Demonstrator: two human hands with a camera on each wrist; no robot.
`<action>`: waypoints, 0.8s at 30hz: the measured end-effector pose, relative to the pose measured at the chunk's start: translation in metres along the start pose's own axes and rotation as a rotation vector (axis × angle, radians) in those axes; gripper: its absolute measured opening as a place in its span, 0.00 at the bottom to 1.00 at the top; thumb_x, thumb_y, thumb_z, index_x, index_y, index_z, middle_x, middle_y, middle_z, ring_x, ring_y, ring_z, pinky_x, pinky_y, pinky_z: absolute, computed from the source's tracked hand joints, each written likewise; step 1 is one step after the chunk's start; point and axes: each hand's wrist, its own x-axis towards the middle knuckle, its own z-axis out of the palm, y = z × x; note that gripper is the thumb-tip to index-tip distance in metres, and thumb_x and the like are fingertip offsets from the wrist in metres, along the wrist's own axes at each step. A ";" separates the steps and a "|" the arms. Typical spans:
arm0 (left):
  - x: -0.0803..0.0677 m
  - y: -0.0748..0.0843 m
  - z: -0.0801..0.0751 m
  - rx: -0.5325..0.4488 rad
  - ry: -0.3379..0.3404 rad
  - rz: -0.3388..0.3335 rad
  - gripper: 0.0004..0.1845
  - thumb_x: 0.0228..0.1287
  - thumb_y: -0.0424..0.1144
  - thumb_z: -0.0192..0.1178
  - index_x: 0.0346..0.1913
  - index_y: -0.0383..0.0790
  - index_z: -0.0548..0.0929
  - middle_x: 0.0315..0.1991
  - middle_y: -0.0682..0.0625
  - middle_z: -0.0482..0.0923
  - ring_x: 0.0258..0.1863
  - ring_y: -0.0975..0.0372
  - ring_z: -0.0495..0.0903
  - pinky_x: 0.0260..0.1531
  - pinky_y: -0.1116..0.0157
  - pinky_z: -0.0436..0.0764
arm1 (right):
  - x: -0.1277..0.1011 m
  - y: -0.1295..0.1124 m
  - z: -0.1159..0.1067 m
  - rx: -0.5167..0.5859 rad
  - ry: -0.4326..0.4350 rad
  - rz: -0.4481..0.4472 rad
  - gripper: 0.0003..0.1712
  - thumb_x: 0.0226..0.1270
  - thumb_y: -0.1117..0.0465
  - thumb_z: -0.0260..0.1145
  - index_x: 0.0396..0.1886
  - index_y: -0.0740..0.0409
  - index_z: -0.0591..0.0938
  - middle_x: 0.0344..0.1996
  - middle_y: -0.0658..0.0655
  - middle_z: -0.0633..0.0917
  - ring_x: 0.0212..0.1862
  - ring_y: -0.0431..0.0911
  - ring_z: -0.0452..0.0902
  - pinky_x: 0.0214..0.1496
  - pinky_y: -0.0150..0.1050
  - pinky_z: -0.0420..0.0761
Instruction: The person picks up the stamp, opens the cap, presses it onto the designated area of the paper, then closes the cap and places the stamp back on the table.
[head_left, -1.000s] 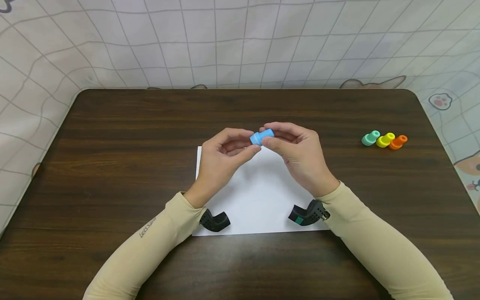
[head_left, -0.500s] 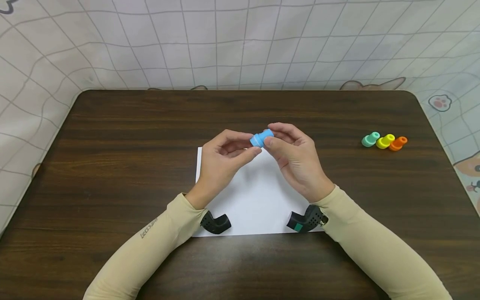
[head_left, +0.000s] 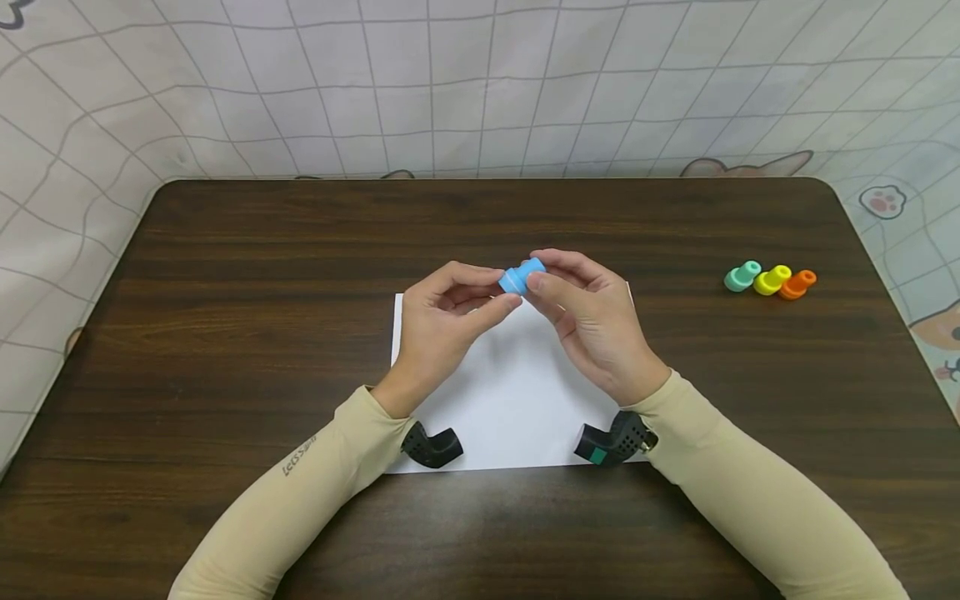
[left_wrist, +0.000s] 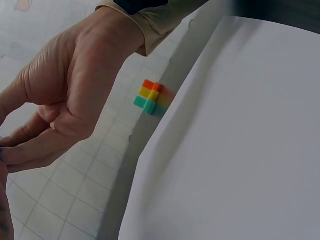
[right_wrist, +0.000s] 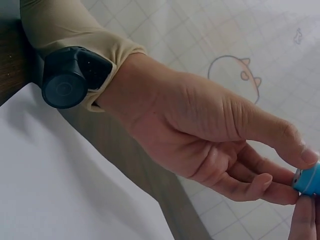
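A small blue stamp (head_left: pixel 522 276), shaped like a wide capped base with a narrower handle, is held above the paper between both hands. My left hand (head_left: pixel 444 321) pinches the wide end between thumb and fingertips. With thumb and index finger, my right hand (head_left: pixel 592 321) grips the narrower end. The right wrist view shows the left hand (right_wrist: pixel 195 130) from the side, its thumb and fingers on the blue stamp (right_wrist: pixel 309 180). In the left wrist view the right hand (left_wrist: pixel 75 85) reaches toward the left edge, where the stamp is mostly out of frame.
White paper (head_left: pixel 517 400) lies on the dark wooden table (head_left: pixel 262 333) under the hands. To the right stand a teal stamp (head_left: pixel 742 276), a yellow stamp (head_left: pixel 772 280) and an orange stamp (head_left: pixel 797 284) in a row. A grid-patterned cloth (head_left: pixel 465 92) hangs behind.
My right hand has shifted slightly toward me and to the left, and its wrist has turned a little. Both hands keep hold of the blue stamp, and the left hand stays almost still.
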 end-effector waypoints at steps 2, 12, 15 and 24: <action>0.000 0.000 0.000 0.001 0.004 -0.006 0.15 0.55 0.19 0.71 0.47 0.21 0.84 0.39 0.65 0.88 0.38 0.68 0.88 0.46 0.67 0.91 | 0.000 0.000 0.000 -0.011 0.004 -0.003 0.11 0.69 0.72 0.68 0.47 0.58 0.88 0.41 0.52 0.88 0.44 0.42 0.88 0.61 0.37 0.87; 0.001 -0.001 -0.001 0.006 0.000 -0.024 0.13 0.54 0.19 0.71 0.44 0.20 0.84 0.37 0.64 0.87 0.38 0.69 0.88 0.47 0.67 0.91 | -0.003 0.003 0.001 -0.079 0.034 -0.061 0.11 0.67 0.72 0.71 0.45 0.57 0.90 0.42 0.54 0.88 0.44 0.42 0.88 0.58 0.36 0.88; 0.001 -0.001 0.000 -0.005 0.006 -0.031 0.13 0.55 0.19 0.70 0.43 0.20 0.83 0.37 0.63 0.86 0.38 0.69 0.88 0.49 0.67 0.91 | -0.004 0.004 0.001 -0.098 0.026 -0.084 0.12 0.67 0.73 0.69 0.45 0.56 0.90 0.41 0.53 0.89 0.44 0.42 0.87 0.57 0.35 0.89; -0.002 -0.003 -0.002 -0.042 -0.011 -0.038 0.12 0.56 0.18 0.67 0.43 0.19 0.77 0.38 0.59 0.82 0.39 0.69 0.87 0.46 0.72 0.89 | -0.007 0.006 0.004 -0.133 -0.020 -0.140 0.15 0.66 0.76 0.68 0.45 0.55 0.91 0.40 0.52 0.91 0.45 0.43 0.86 0.56 0.32 0.89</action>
